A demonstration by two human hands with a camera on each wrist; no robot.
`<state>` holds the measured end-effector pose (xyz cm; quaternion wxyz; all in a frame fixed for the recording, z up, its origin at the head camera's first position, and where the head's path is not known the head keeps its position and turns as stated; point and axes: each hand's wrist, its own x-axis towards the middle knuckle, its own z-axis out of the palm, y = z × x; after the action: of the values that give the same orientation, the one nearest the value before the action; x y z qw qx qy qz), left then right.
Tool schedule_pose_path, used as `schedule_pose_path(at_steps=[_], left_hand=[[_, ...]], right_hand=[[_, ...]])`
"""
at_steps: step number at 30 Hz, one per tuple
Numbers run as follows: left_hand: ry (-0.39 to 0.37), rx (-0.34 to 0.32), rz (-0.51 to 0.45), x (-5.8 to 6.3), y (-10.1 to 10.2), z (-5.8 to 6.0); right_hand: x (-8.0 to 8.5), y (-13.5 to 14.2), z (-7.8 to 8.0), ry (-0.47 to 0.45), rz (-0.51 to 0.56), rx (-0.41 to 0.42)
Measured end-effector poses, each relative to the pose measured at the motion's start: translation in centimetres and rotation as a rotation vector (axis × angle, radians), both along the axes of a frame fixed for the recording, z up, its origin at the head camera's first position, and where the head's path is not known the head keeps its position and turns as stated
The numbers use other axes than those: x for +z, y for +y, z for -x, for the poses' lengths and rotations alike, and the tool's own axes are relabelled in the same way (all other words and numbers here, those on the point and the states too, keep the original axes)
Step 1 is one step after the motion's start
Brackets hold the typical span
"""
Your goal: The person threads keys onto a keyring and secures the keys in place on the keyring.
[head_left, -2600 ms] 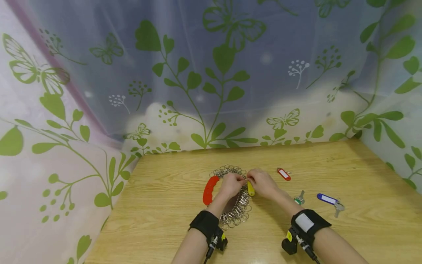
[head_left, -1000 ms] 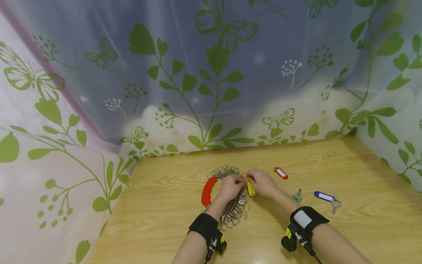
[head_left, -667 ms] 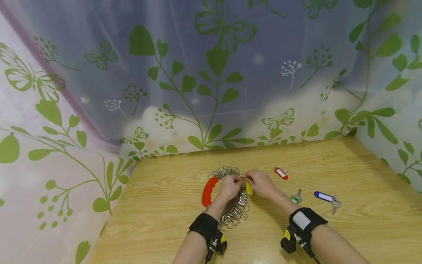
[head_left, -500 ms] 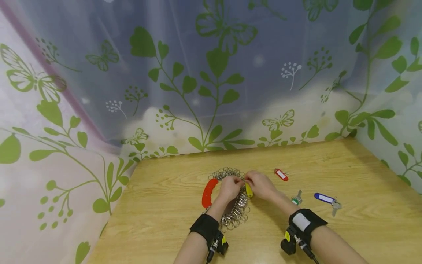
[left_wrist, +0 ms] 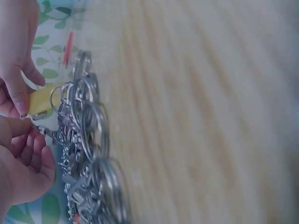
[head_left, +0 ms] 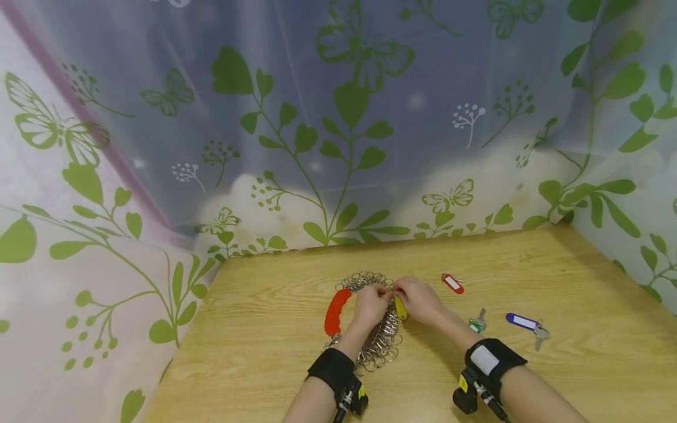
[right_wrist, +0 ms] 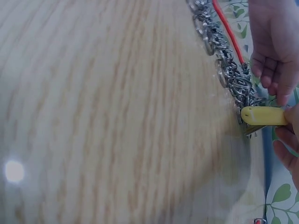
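Observation:
A large bunch of silver key rings [head_left: 388,343] hangs in a loop from a red curved handle [head_left: 335,311], all lying on the table. My left hand [head_left: 371,304] reaches over the loop and pinches a small metal fastening [left_wrist: 46,132] at its right side. Just opposite, my right hand [head_left: 421,301] grips the end of a yellow key tag [right_wrist: 264,115]. Thumbs and fingertips of both hands come close together at the tag's far end. The key on this tag is mostly hidden behind the fingers and rings.
To the right on the wooden table [head_left: 254,329] lie a red key tag [head_left: 452,284], a green key tag with a key [head_left: 478,322] and a blue key tag [head_left: 522,321] with a silver key [head_left: 540,336]. A patterned curtain [head_left: 296,147] stands behind the table.
Both hands stay at the same spot on the loop, with only small finger movements. The yellow key tag has shifted slightly left toward the rings. The head view has moved a little.

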<state>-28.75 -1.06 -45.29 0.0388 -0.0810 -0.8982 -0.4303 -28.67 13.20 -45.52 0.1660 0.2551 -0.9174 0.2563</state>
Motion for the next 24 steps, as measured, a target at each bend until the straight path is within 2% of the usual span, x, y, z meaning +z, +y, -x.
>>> schedule_pose_path(at_steps=[7, 13, 18, 24], left_hand=[[0.062, -0.054, 0.108, -0.75, -0.06, 0.36], [0.161, -0.071, 0.193, -0.61, 0.05, 0.26], [0.183, -0.076, 0.21, -0.49, 0.07, 0.19], [0.205, -0.047, 0.19, -0.68, -0.01, 0.41]], right_hand=[[0.26, 0.4, -0.16, -0.042, 0.026, -0.014], [0.26, 0.45, -0.17, -0.081, 0.041, -0.021], [0.27, 0.4, -0.1, -0.064, 0.042, -0.024], [0.05, 0.17, 0.15, -0.008, 0.001, -0.02]])
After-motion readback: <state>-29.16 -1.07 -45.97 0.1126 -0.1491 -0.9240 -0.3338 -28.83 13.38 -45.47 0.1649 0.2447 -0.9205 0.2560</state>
